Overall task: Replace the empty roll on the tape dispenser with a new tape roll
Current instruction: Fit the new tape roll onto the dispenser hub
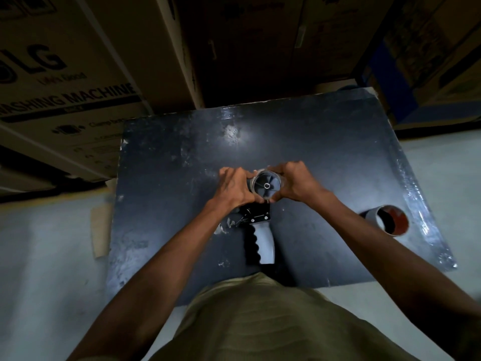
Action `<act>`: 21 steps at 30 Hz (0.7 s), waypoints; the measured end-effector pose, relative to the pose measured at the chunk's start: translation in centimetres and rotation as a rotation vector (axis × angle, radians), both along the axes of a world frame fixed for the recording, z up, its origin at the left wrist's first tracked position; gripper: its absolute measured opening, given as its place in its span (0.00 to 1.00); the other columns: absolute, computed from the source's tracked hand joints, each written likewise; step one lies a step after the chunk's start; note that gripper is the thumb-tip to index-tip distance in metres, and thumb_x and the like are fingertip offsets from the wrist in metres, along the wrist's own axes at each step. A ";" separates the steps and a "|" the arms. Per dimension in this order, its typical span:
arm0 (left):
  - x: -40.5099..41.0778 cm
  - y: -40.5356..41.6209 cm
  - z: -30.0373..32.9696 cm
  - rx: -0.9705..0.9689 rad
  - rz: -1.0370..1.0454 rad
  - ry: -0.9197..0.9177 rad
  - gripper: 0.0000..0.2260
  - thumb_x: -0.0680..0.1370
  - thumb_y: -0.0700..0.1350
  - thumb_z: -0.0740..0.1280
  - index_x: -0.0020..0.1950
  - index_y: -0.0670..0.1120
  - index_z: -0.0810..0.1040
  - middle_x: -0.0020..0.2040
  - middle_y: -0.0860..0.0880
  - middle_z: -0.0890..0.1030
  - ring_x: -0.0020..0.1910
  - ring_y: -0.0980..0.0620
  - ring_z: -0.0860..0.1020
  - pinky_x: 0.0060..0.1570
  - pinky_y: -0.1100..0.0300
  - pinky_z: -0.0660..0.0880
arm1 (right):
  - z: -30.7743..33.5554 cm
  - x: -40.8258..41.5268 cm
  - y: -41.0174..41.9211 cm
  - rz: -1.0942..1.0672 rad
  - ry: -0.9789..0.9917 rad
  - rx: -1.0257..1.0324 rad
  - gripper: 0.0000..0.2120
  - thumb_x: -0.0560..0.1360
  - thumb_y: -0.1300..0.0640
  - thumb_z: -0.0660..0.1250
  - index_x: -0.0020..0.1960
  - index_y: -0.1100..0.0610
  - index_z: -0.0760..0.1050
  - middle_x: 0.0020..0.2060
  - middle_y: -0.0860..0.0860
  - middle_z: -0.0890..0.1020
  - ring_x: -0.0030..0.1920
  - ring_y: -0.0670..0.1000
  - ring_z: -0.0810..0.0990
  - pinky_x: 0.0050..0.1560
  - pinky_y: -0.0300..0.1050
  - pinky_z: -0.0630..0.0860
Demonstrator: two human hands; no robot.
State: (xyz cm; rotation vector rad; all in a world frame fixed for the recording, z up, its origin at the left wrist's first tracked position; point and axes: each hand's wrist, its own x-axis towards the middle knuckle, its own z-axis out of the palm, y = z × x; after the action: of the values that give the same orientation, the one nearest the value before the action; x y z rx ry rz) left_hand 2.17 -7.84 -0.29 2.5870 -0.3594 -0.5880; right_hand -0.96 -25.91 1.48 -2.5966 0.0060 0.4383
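Note:
A hand-held tape dispenser lies on the dark table, its grey and black handle toward me. On its spoked hub sits a pale roll, mostly hidden by my fingers. My left hand grips the roll's left side and my right hand grips its right side. Another roll, pale outside with a reddish-brown inner face, lies on its side at the table's right.
Large cardboard boxes stand stacked behind and to the left of the table. More boxes are at the back right. A scrap of cardboard pokes out at the table's left edge. Pale floor surrounds the table.

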 end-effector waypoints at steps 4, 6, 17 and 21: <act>-0.1 -0.1 1.4 -0.010 -0.032 0.003 0.35 0.61 0.59 0.81 0.65 0.49 0.80 0.58 0.45 0.84 0.62 0.43 0.75 0.64 0.58 0.63 | -0.3 -0.2 -0.3 -0.046 0.000 0.049 0.41 0.53 0.52 0.87 0.66 0.55 0.81 0.58 0.54 0.86 0.58 0.53 0.85 0.61 0.48 0.78; -0.1 -0.2 1.7 -0.008 -0.042 0.011 0.33 0.62 0.57 0.81 0.64 0.48 0.80 0.57 0.44 0.84 0.61 0.43 0.75 0.63 0.57 0.64 | -0.3 -0.4 -0.4 -0.053 -0.001 0.072 0.43 0.54 0.52 0.87 0.67 0.55 0.80 0.59 0.54 0.85 0.59 0.53 0.84 0.63 0.47 0.77; 0.3 -0.4 0.5 -0.004 -0.092 -0.011 0.33 0.59 0.59 0.81 0.61 0.48 0.82 0.55 0.45 0.85 0.59 0.43 0.78 0.65 0.55 0.65 | -1.0 -1.0 -0.5 -0.088 -0.020 0.135 0.41 0.55 0.56 0.86 0.67 0.56 0.80 0.60 0.55 0.85 0.59 0.51 0.84 0.65 0.46 0.76; 0.3 -0.5 0.4 -0.013 -0.086 -0.013 0.33 0.59 0.59 0.81 0.62 0.49 0.82 0.55 0.45 0.85 0.59 0.43 0.78 0.65 0.56 0.63 | -1.3 -0.9 -0.4 -0.099 0.008 0.125 0.43 0.55 0.55 0.87 0.69 0.55 0.78 0.62 0.54 0.84 0.61 0.51 0.83 0.67 0.45 0.74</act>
State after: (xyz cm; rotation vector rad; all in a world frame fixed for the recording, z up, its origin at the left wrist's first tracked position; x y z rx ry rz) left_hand 2.43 -8.32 0.08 2.5742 -0.4789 -0.5961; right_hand -1.83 -26.31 0.16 -2.4598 0.1067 0.3996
